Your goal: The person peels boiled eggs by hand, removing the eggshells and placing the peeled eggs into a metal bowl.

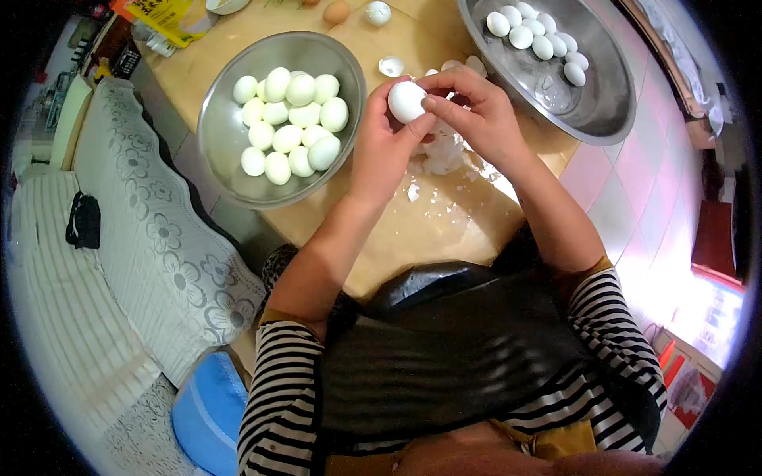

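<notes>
A white egg [407, 101] is held up over the table between my two hands. My left hand [382, 143] wraps its fingers and thumb round the egg from the left and below. From the right, my right hand [474, 111] presses its thumb and fingertips against the egg's side. Under my hands lies a heap of broken white eggshell [441, 159], with small bits scattered toward me. Close to my left hand stands a metal bowl [225, 170] with several smooth, peeled-looking eggs [287, 139]. Whether shell remains on the held egg is hard to see.
A larger metal basin [607, 103] at the right table edge holds several white eggs [542, 47] and a little water. At the back of the table [413, 254] are a brown egg [336, 12], a cracked white egg [377, 13] and a yellow packet [167, 20]. A covered sofa [159, 206] stands left.
</notes>
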The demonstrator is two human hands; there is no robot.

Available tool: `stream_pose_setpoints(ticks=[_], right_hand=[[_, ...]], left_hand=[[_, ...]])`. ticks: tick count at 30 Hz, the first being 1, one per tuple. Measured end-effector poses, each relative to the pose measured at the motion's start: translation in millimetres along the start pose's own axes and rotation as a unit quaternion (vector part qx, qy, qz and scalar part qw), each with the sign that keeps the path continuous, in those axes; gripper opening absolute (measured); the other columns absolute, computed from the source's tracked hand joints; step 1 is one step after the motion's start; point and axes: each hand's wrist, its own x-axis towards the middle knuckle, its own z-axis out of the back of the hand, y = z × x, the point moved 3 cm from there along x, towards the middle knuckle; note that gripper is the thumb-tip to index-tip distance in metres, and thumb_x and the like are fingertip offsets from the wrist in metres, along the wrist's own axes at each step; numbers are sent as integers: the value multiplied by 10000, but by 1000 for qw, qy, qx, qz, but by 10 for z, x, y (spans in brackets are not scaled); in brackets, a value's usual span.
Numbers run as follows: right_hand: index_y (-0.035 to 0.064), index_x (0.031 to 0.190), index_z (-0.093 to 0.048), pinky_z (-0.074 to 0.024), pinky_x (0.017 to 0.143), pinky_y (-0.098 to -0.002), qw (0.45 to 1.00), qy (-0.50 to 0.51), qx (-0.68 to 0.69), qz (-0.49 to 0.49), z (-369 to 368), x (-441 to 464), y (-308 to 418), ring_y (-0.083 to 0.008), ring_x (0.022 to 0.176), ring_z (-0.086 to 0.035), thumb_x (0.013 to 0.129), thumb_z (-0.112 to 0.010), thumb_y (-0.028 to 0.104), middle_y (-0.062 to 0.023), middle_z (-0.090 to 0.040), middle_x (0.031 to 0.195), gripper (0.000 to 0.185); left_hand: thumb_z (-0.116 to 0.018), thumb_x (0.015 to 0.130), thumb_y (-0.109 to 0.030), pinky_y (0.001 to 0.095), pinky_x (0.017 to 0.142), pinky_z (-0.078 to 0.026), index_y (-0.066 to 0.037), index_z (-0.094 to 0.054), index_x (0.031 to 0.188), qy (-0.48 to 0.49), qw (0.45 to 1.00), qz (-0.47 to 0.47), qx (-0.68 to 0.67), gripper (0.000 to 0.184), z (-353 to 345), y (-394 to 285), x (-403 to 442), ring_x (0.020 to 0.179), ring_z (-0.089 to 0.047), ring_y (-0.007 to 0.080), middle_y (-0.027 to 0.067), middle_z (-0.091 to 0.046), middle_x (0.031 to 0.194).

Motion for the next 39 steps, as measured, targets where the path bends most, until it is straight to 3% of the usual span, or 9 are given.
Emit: stream_pose_setpoints(ticks=[2, 7, 14, 22, 31, 39], right_hand=[[38, 1034, -701, -493, 703, -269, 1000, 4, 24, -12, -4, -27, -9, -138, 773, -607, 826, -710, 150, -72, -625, 886, 236], [16, 977, -688, -485, 690, -247, 998, 15, 35, -46, -36, -106, 41, -102, 749, -588, 817, -726, 133, -44, -626, 885, 202], [13, 923, -672, -480, 678, -237, 993, 59, 58, -80, -24, -143, 45, -80, 762, -583, 827, -731, 129, -13, -610, 854, 161], [16, 880, -652, -468, 711, -269, 998, 45, -24, 41, 1, -177, 179, -140, 792, -574, 818, -726, 98, -42, -597, 865, 127], [17, 822, -613, -461, 673, -267, 996, 82, -27, 28, 9, -162, 177, -131, 735, -568, 793, -694, 64, -40, -577, 790, 98], [15, 784, -596, -476, 637, -261, 996, 34, -39, 69, 3, -191, 147, -108, 696, -580, 757, -693, 61, -38, -598, 752, 111]], left_hand=[[-694, 863, -95, 272, 792, -540, -15, -375, 1335, 11, 1000, 19, 4, 575, 28, 7, -41, 1031, -576, 149, 91, -542, 1193], [-693, 849, -47, 271, 909, -469, -23, -379, 1347, 31, 998, -41, 25, 589, 56, 68, -109, 1081, -537, 145, 75, -523, 1217], [-681, 856, -44, 275, 908, -469, -31, -347, 1391, 31, 999, -11, 6, 631, 56, 19, -211, 1077, -533, 143, 66, -518, 1206], [-627, 918, -113, 202, 590, -464, -55, -319, 1436, 29, 999, 5, -25, 605, 52, -22, -236, 805, -533, 73, 46, -543, 1106], [-585, 902, -42, 207, 591, -464, -42, -350, 1424, 24, 999, 17, 26, 572, 17, -80, -282, 759, -515, 82, 54, -555, 1106], [-572, 905, -25, 252, 653, -496, -29, -356, 1384, 9, 998, 31, -48, 525, 0, -41, -278, 883, -563, 132, 98, -535, 1154]])
